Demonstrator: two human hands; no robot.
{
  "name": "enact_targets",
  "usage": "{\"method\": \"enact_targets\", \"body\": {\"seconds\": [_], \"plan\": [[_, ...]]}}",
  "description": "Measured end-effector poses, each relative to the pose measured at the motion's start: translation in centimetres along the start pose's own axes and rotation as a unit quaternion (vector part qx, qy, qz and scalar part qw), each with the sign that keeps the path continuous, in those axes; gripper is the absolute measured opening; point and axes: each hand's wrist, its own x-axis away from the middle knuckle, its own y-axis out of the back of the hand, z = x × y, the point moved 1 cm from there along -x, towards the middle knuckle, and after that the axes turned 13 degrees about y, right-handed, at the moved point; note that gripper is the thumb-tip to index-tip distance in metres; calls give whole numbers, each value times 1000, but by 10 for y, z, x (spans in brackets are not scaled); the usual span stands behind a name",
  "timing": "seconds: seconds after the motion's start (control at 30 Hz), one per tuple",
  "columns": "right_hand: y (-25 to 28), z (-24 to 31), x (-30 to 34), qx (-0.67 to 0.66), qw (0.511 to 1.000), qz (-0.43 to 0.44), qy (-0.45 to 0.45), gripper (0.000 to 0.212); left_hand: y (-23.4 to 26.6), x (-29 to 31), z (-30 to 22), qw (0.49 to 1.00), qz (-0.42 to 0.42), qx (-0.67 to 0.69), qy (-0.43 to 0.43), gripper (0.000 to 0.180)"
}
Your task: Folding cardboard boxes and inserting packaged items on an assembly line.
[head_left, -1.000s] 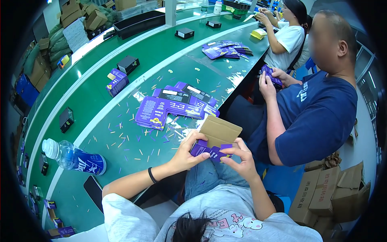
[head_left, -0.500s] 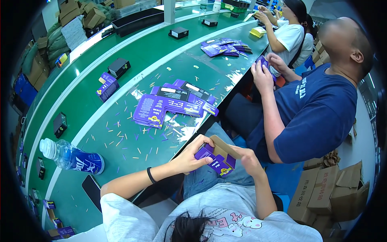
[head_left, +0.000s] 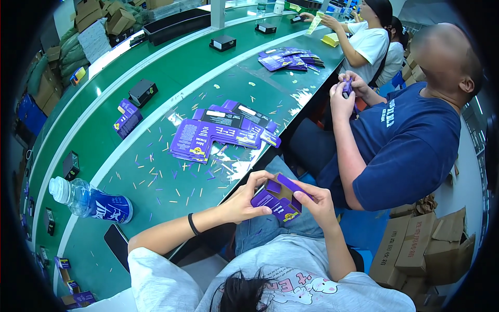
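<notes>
Over my lap I hold a small purple cardboard box (head_left: 271, 204), its open side showing brown inside. My left hand (head_left: 246, 202) grips the left side, with the thumb along the front panel and the fingers around the back. At the right, the thumb and fingers of my right hand (head_left: 318, 202) pinch the purple-edged flap, which is bent partway over the opening. On the bench beyond my hands lies a stack of flat purple and black box blanks (head_left: 192, 139). Several small paper scraps are scattered around the stack.
A water bottle (head_left: 92, 202) and a phone (head_left: 117, 243) lie near my left elbow. Black boxes (head_left: 142, 92) and a purple box (head_left: 127, 118) sit on the green conveyor. To my right, a co-worker in navy (head_left: 405, 140) handles a purple piece. Brown cartons (head_left: 416, 244) stand behind.
My right hand has shifted onto the flap, which now bends further over the box's opening. Boxes on the conveyor have slid to the left and nearer. The co-worker's hands have come together.
</notes>
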Motion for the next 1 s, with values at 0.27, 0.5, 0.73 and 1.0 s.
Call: {"method": "enact_targets", "body": {"seconds": [0.27, 0.5, 0.73, 1.0], "plan": [[-8, -6, 0, 193, 974, 79, 92, 38, 3, -5, -12, 1000, -4, 14, -13, 51], [-16, -8, 4, 134, 978, 58, 152, 35, 5, -3, -9, 999, 29, -10, 10, 44], [-22, -22, 20, -14, 986, -113, 124, 23, 4, -3, -13, 994, 28, 79, 73, 38], [-19, -8, 18, 108, 985, -28, 134, 19, 6, -1, -6, 997, -12, 53, 47, 33]]}}
